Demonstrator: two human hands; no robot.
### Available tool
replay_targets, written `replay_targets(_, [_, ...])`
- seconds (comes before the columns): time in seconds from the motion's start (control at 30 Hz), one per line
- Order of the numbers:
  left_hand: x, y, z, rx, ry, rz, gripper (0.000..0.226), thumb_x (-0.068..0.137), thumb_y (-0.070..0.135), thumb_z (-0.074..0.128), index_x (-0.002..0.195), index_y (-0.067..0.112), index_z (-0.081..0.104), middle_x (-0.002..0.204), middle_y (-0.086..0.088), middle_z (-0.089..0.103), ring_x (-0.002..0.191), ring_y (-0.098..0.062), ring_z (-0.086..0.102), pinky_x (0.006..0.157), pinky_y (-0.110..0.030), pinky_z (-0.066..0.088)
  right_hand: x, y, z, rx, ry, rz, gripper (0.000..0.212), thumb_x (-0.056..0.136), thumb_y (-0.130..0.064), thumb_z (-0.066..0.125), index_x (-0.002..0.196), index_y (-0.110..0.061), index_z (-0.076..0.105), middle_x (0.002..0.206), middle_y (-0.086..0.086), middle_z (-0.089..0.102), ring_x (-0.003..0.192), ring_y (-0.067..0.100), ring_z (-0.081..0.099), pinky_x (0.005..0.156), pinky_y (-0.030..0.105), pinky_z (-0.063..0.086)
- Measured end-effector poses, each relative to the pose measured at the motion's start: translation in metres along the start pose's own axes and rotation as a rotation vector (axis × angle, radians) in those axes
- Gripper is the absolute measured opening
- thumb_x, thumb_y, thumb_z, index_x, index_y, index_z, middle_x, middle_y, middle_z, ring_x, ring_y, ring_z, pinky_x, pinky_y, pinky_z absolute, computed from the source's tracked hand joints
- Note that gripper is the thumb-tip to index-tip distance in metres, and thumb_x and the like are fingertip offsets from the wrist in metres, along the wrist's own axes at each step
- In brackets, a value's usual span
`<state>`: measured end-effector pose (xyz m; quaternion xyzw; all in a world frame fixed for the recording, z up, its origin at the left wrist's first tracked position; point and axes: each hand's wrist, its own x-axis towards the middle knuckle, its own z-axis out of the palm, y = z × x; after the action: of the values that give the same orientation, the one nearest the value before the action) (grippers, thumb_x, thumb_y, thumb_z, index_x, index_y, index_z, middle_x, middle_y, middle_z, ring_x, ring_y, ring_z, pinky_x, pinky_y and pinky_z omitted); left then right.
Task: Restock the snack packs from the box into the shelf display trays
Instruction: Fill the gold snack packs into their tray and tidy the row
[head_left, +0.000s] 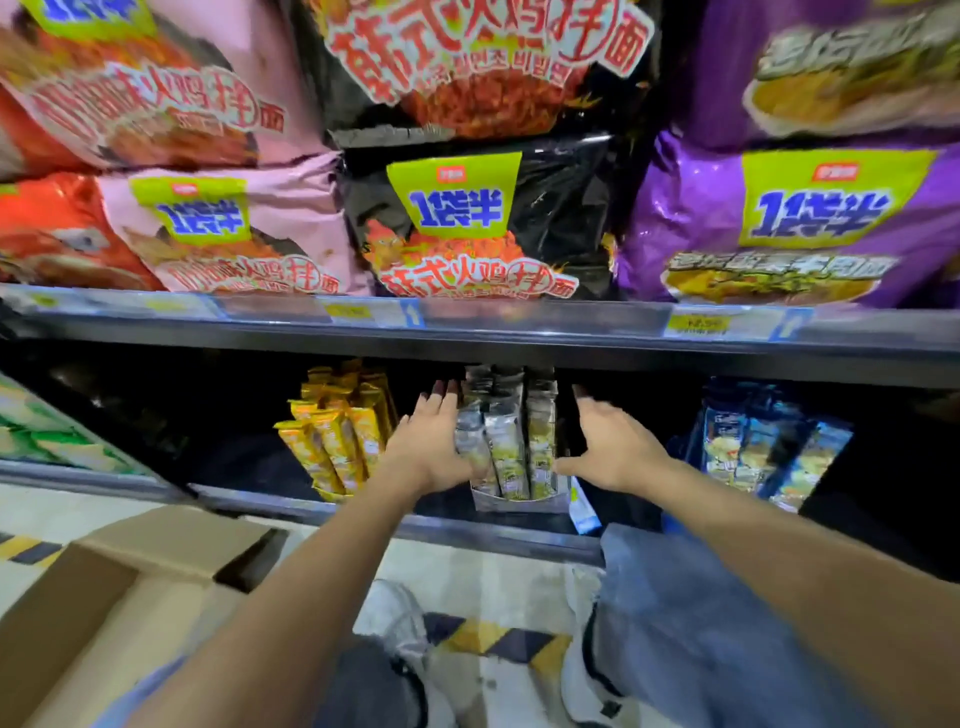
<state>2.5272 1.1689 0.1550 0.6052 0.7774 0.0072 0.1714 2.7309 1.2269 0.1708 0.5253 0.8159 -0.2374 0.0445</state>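
Note:
Several silver-grey snack packs (508, 441) stand upright in a grey display tray (519, 503) on the lower shelf. My left hand (431, 441) lies flat against the left side of the packs, thumb at their front. My right hand (610, 441) is on the tray's right side with fingers spread, thumb reaching toward the packs, a small gap between palm and packs. An open cardboard box (104, 613) sits on the floor at lower left; its inside is not visible.
Yellow snack packs (337, 431) stand left of the grey tray, blue packs (763, 447) to the right, green packs (47, 431) far left. Large noodle bags (467, 218) fill the upper shelf, whose edge (467, 332) overhangs my hands. My knees and shoes are below.

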Motion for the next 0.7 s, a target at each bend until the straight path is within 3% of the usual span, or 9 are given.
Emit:
replay_targets(0.07, [0.021,-0.013,0.015,-0.100,-0.044,-0.039,0.123,0.068,0.054,0.075,0.150,0.012,-0.006,0.160,-0.007,0.003,0.147,-0.026,0.007,0.118,-0.040,0.021,0.024,0.006,0.011,0.012,-0.096,0.035,0.077,0.076,-0.051,0.069,0.131,-0.006,0.039,0.111,0.012,0.056,0.105,0.029,0.054,0.085,0.038,0.047])
replay_targets(0.13, [0.040,-0.026,0.031,-0.215,-0.099,-0.069,0.132,0.063,0.053,0.080,0.151,0.014,-0.010,0.159,-0.009,0.009,0.146,-0.025,0.013,0.117,-0.036,0.023,0.048,0.011,0.024,0.034,-0.195,0.061,0.064,0.077,-0.051,0.070,0.120,-0.009,0.048,0.099,0.006,0.054,0.095,0.025,0.054,0.076,0.034,0.044])
replay_targets(0.2, [0.057,-0.037,0.045,-0.318,-0.123,-0.083,0.139,0.059,0.051,0.083,0.149,0.015,-0.016,0.155,-0.011,0.022,0.141,-0.025,0.026,0.113,-0.033,0.029,0.069,0.014,0.037,0.098,-0.252,0.076,0.050,0.079,-0.050,0.068,0.111,-0.014,0.056,0.102,-0.001,0.053,0.103,0.022,0.055,0.077,0.029,0.040])
replay_targets(0.27, [0.073,-0.048,0.060,-0.370,-0.118,-0.070,0.139,0.057,0.048,0.085,0.150,0.012,-0.011,0.143,-0.006,0.042,0.130,-0.023,0.042,0.106,-0.031,0.037,0.087,0.017,0.049,0.173,-0.306,0.108,0.051,0.078,-0.053,0.066,0.116,-0.018,0.061,0.113,-0.005,0.057,0.111,0.019,0.055,0.080,0.026,0.039])
replay_targets(0.33, [0.085,-0.057,0.074,-0.400,-0.124,-0.044,0.126,0.055,0.046,0.087,0.151,0.012,0.013,0.129,0.001,0.055,0.119,-0.017,0.052,0.101,-0.032,0.042,0.104,0.022,0.061,0.240,-0.374,0.146,0.064,0.075,-0.056,0.067,0.124,-0.016,0.058,0.127,-0.001,0.052,0.121,0.019,0.050,0.085,0.024,0.037])
replay_targets(0.4, [0.092,-0.059,0.083,-0.399,-0.161,-0.015,0.096,0.050,0.046,0.088,0.134,0.018,0.050,0.120,0.006,0.061,0.115,-0.014,0.056,0.100,-0.032,0.044,0.121,0.028,0.072,0.377,-0.389,0.135,0.094,0.061,-0.057,0.079,0.137,-0.012,0.046,0.140,-0.001,0.044,0.128,0.016,0.044,0.101,0.025,0.037])
replay_targets(0.5, [0.104,-0.058,0.096,-0.440,-0.251,-0.048,0.082,0.044,0.051,0.089,0.113,0.018,0.062,0.110,0.011,0.062,0.107,-0.009,0.056,0.100,-0.028,0.044,0.137,0.039,0.082,0.467,-0.364,0.116,0.115,0.048,-0.054,0.087,0.142,-0.013,0.035,0.146,-0.003,0.037,0.134,0.016,0.038,0.111,0.031,0.033])
replay_targets(0.6, [0.117,-0.057,0.107,-0.499,-0.299,-0.051,0.107,0.029,0.069,0.085,0.119,0.017,0.059,0.117,0.005,0.063,0.112,-0.014,0.057,0.102,-0.035,0.044,0.138,0.033,0.080,0.430,-0.633,0.117,0.080,0.074,-0.049,0.068,0.142,-0.016,0.040,0.155,-0.002,0.024,0.143,0.013,0.021,0.113,0.027,0.016])
replay_targets(0.7, [0.116,-0.046,0.100,-0.555,-0.363,-0.056,0.067,0.057,0.029,0.091,0.114,0.010,0.060,0.119,-0.002,0.064,0.112,-0.020,0.059,0.102,-0.041,0.045,0.140,0.030,0.083,0.440,-0.691,0.105,0.056,0.088,-0.040,0.056,0.138,-0.018,0.046,0.155,0.000,0.026,0.144,0.014,0.019,0.114,0.026,0.012])
